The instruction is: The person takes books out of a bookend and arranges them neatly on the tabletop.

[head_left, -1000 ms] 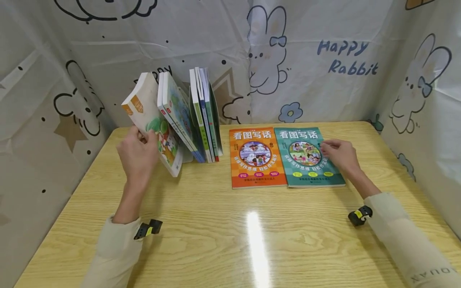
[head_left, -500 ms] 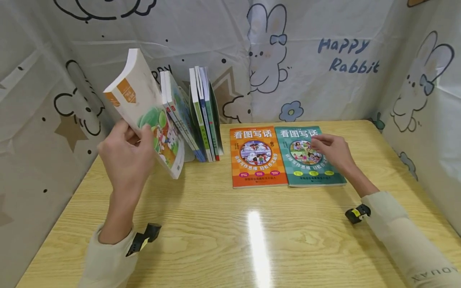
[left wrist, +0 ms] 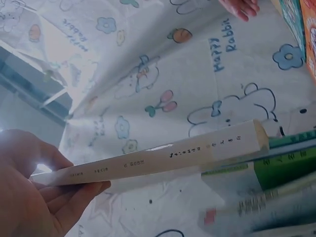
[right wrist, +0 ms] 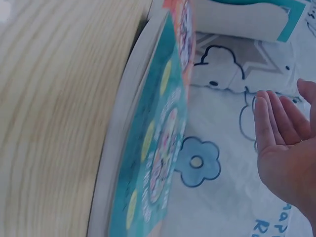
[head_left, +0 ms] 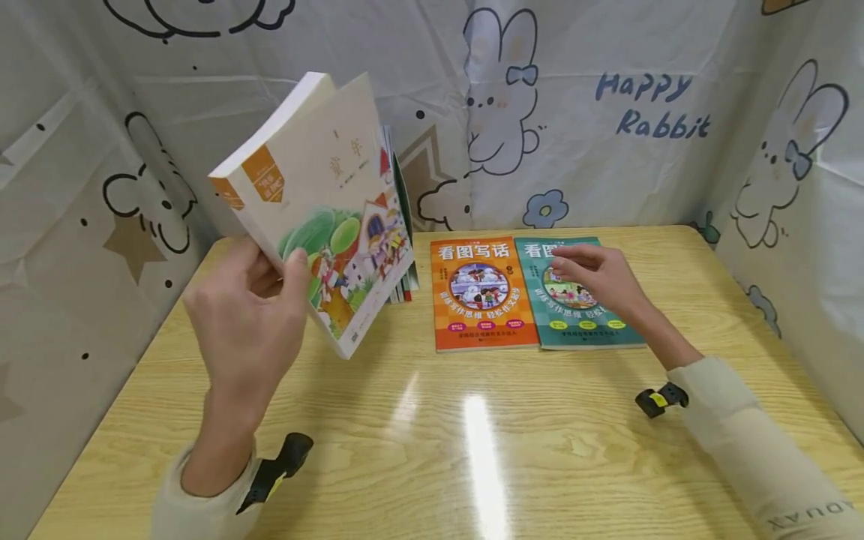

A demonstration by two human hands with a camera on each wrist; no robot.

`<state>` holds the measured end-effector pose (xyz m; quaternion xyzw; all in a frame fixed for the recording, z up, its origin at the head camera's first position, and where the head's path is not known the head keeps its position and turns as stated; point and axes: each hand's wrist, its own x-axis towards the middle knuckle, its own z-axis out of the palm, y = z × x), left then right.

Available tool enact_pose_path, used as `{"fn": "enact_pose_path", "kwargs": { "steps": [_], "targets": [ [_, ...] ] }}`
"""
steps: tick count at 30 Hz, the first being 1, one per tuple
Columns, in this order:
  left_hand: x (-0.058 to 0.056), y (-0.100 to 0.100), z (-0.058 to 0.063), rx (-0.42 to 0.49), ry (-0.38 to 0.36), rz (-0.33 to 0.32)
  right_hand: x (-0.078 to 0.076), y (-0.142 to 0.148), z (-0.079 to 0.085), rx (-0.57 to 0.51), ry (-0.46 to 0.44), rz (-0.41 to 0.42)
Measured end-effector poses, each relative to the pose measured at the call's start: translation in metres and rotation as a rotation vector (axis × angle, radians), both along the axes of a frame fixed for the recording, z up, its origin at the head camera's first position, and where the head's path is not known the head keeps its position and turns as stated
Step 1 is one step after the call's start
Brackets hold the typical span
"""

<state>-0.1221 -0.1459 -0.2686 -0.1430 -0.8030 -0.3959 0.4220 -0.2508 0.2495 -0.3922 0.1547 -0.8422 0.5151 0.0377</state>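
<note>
A thick cream paperback book [head_left: 317, 180] with an illustrated cover is held up and tilted in my left hand [head_left: 250, 322], the thumb on its cover side and the fingers behind its spine. The left wrist view shows the printed spine [left wrist: 148, 159] between thumb and fingers. Above the teal book [head_left: 594, 336] hovers my right hand [head_left: 601, 281], fingers nearly straight and holding nothing. In the right wrist view, a gap shows between that hand [right wrist: 289, 138] and the teal cover [right wrist: 153, 163]. Beside it lies an orange book [head_left: 482, 330], flat on the table.
Behind the raised book, several upright books [head_left: 403, 225] stand, mostly hidden; their spines show in the left wrist view, such as the green one [left wrist: 284, 170]. A printed rabbit curtain [head_left: 607, 172] closes off the back and sides of the wooden table [head_left: 378, 450].
My left hand has pulled the cream book up and away from the upright row, turning its cover toward me and moving it right. My right hand has drifted left over the teal book.
</note>
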Motion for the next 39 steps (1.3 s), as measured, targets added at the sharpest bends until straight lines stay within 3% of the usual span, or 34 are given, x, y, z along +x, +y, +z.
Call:
{"fn": "enact_pose_path", "kwargs": {
  "steps": [4,8,15,20,28,32,39],
  "targets": [
    [0.004,0.011,0.002,0.019,-0.014,-0.09,0.007,-0.009,0.01,-0.035,0.039,0.059],
    [0.004,0.019,-0.002,0.001,-0.036,-0.137,0.012,-0.02,0.019,-0.08,0.044,0.152],
    [-0.009,0.034,-0.018,-0.014,-0.039,-0.278,0.016,-0.038,0.031,-0.091,0.012,0.28],
    [-0.017,0.048,-0.03,-0.017,-0.09,-0.388,0.02,-0.047,0.036,-0.124,-0.026,0.36],
    [-0.022,0.069,-0.044,0.058,-0.268,-0.553,0.022,-0.039,0.036,-0.14,0.047,0.279],
    [-0.027,0.076,-0.045,0.084,-0.32,-0.568,0.023,-0.029,0.033,-0.178,0.049,0.216],
    [-0.04,0.087,-0.054,0.158,-0.393,-0.57,0.027,-0.016,0.031,-0.102,0.071,0.107]
  ]
}}
